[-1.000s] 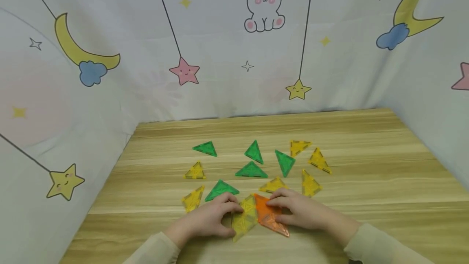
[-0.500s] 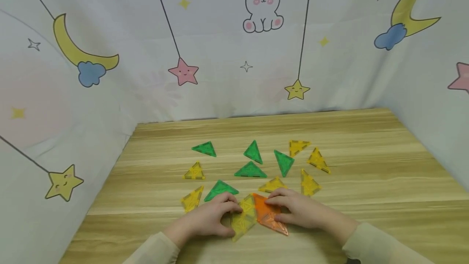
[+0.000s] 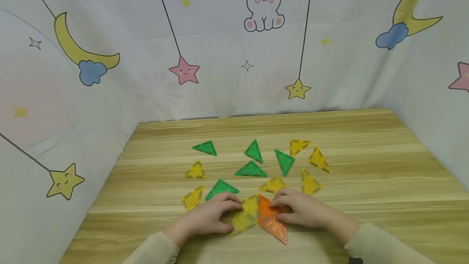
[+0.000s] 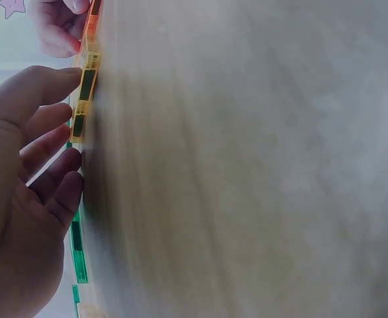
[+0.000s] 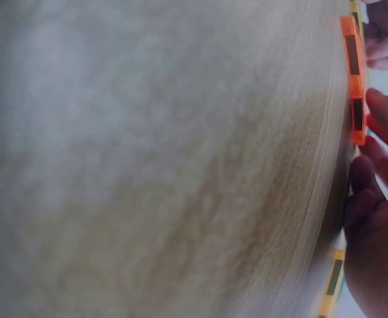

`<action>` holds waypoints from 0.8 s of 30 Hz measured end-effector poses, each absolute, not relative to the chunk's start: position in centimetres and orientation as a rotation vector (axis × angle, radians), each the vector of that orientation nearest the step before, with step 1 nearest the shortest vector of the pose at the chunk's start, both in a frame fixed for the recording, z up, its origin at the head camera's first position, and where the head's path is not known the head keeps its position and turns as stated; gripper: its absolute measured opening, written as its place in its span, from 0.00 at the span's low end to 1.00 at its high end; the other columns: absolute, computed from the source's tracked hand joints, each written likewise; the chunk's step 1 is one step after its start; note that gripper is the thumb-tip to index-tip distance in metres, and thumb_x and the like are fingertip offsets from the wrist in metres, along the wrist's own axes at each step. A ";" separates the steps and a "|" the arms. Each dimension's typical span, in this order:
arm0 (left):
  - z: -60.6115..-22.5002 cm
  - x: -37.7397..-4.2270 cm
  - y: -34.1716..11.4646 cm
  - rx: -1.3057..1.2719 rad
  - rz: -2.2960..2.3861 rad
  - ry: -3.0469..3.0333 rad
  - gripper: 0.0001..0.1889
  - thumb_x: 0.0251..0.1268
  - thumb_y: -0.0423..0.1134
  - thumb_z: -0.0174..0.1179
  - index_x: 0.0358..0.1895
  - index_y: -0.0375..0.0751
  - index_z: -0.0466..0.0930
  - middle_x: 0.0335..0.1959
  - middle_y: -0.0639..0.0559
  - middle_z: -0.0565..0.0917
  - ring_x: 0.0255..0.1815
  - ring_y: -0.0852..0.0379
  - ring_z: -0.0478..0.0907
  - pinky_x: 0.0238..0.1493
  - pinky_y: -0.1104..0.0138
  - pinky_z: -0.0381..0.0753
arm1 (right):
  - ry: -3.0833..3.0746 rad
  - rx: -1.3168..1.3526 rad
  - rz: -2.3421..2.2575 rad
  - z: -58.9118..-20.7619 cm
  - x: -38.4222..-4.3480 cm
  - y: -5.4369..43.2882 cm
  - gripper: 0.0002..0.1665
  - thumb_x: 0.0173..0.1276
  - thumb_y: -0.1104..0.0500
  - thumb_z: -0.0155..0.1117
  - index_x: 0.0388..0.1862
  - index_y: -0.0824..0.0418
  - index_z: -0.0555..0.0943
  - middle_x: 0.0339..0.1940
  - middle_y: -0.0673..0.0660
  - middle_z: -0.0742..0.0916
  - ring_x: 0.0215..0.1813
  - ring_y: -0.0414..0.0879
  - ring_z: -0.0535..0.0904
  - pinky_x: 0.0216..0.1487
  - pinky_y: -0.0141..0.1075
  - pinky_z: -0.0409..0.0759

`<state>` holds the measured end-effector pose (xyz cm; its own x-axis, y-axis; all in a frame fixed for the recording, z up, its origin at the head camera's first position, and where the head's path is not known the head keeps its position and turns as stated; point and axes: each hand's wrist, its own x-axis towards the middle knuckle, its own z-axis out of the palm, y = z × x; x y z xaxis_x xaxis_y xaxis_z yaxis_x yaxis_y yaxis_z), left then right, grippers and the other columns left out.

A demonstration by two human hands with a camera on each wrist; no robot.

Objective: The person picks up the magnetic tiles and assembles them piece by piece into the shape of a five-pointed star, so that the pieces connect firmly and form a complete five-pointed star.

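Observation:
Translucent yellow magnetic tiles (image 3: 244, 218) lie joined as a slanted panel near the table's front. Orange magnetic tiles (image 3: 274, 227) adjoin their right side, meeting along a seam. My left hand (image 3: 210, 217) holds the yellow tiles at their left side, thumb near and fingers farther back. In the left wrist view, the thumb (image 4: 61, 76) touches the yellow tile edge (image 4: 86, 86). My right hand (image 3: 305, 210) holds the orange tiles from the right, partly covering them. The right wrist view shows fingertips beside the orange edge (image 5: 354, 73).
Behind the hands lie several loose green triangle tiles (image 3: 251, 169) and yellow triangle tiles (image 3: 318, 160), all flat on the wooden table (image 3: 366, 154). One green tile (image 3: 221, 189) sits just beyond the left hand. A printed curtain (image 3: 220, 44) hangs around the table.
The yellow and orange tiles have turned slightly between my hands in the last half second; their seam stands more upright and the orange front tip has come nearer. Both hands have barely moved.

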<state>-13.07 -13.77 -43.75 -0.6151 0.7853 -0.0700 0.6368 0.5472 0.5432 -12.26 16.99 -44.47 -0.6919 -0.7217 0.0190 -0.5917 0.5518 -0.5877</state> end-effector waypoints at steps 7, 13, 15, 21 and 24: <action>-43.8 -13.1 -13.8 1.139 0.693 2.471 0.23 0.55 0.42 0.65 0.57 0.48 0.76 0.57 0.57 0.69 0.58 0.60 0.66 0.58 0.65 0.68 | 2.548 -1.099 -0.860 -44.4 -12.3 17.0 0.19 0.66 0.44 0.59 0.52 0.49 0.80 0.51 0.43 0.76 0.52 0.39 0.73 0.54 0.40 0.73; -43.6 -13.1 -13.8 1.144 0.697 2.471 0.23 0.55 0.41 0.64 0.57 0.47 0.77 0.56 0.57 0.69 0.58 0.60 0.66 0.58 0.65 0.68 | 2.547 -1.092 -0.873 -44.5 -12.3 17.1 0.19 0.66 0.44 0.60 0.53 0.49 0.79 0.51 0.43 0.76 0.52 0.39 0.73 0.53 0.40 0.73; -43.6 -13.1 -13.8 1.149 0.700 2.474 0.23 0.55 0.41 0.64 0.57 0.46 0.77 0.56 0.57 0.69 0.58 0.60 0.66 0.58 0.65 0.67 | 2.549 -1.087 -0.874 -44.5 -12.3 17.1 0.19 0.66 0.44 0.60 0.53 0.48 0.79 0.51 0.43 0.76 0.52 0.39 0.73 0.53 0.40 0.73; -43.6 -13.1 -13.8 1.144 0.698 2.474 0.23 0.55 0.42 0.65 0.56 0.47 0.77 0.56 0.57 0.69 0.57 0.61 0.66 0.58 0.65 0.68 | 2.548 -1.083 -0.873 -44.5 -12.3 17.1 0.19 0.67 0.44 0.59 0.53 0.48 0.79 0.52 0.43 0.76 0.53 0.39 0.73 0.54 0.40 0.73; -43.5 -13.0 -13.8 1.147 0.696 2.475 0.22 0.54 0.42 0.65 0.55 0.47 0.77 0.55 0.57 0.69 0.56 0.61 0.67 0.57 0.66 0.68 | 2.548 -1.090 -0.874 -44.5 -12.2 17.1 0.19 0.67 0.45 0.59 0.55 0.48 0.79 0.52 0.43 0.76 0.53 0.39 0.73 0.54 0.40 0.73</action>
<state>-13.05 -13.79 -43.49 -0.6238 0.7769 -0.0854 0.6184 0.5574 0.5540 -12.23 17.05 -44.50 -0.6947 -0.7190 0.0178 -0.5787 0.5441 -0.6076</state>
